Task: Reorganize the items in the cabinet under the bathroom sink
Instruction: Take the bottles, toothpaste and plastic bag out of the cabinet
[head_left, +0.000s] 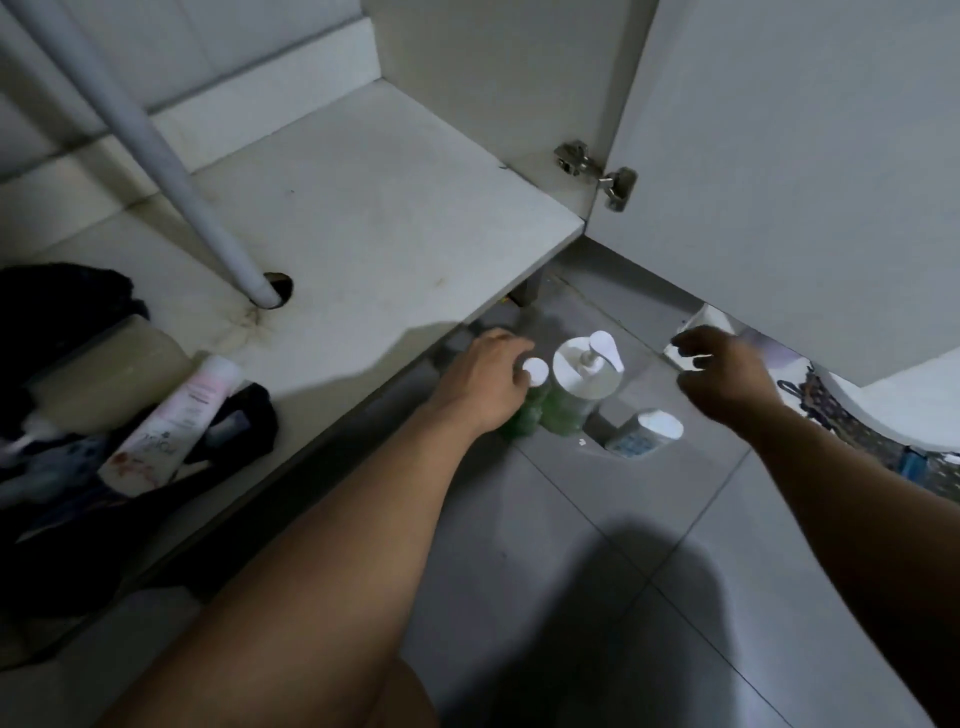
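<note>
The white cabinet floor lies bare at its middle and right. On the grey tiled floor in front stand a small green bottle with a white cap, a larger green pump bottle and a white and blue container. My left hand wraps the small green bottle from the left, just below its cap. My right hand hovers to the right of the pump bottle with fingers curled and apart, holding nothing. A pale item partly shows behind its fingers, under the door.
A white drain pipe slants down into a hole in the cabinet floor. At the cabinet's left lie a pink and white tube, dark cloth and a translucent container. The open door hangs on the right.
</note>
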